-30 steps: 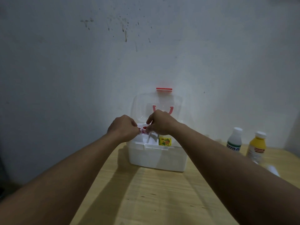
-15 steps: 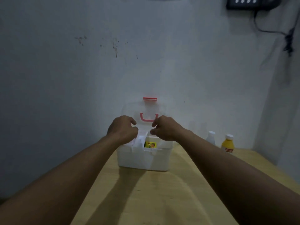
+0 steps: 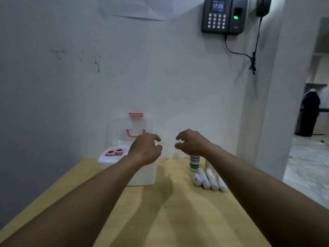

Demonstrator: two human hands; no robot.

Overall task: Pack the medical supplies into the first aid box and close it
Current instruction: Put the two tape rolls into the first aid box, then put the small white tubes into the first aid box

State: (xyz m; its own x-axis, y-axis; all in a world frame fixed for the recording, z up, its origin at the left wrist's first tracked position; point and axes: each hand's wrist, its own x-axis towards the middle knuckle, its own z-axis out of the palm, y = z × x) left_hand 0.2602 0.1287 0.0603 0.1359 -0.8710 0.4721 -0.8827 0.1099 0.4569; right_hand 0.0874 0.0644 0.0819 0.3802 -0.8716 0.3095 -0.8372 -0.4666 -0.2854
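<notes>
The white first aid box (image 3: 142,175) stands open on the wooden table (image 3: 160,211), its clear lid (image 3: 115,132) with a red handle leaning back against the wall. Two red-and-white tape rolls (image 3: 114,152) lie in its top tray. My left hand (image 3: 146,148) hovers over the box's right side, fingers curled and apart, holding nothing. My right hand (image 3: 191,143) hangs empty to the right of the box, above a white bottle with a green label (image 3: 194,163). Several white bandage rolls (image 3: 208,179) lie side by side in front of that bottle.
A second bottle (image 3: 207,164) is mostly hidden behind my right forearm. The white wall stands right behind the table. A black keypad device (image 3: 222,15) with a dangling cable hangs high on the wall. A doorway opens at the right, with a dark-clad person (image 3: 306,114) far off.
Both hands have left the box's tray and moved right, now apart and empty. The view has swung up and right, showing the bandage rolls and doorway.
</notes>
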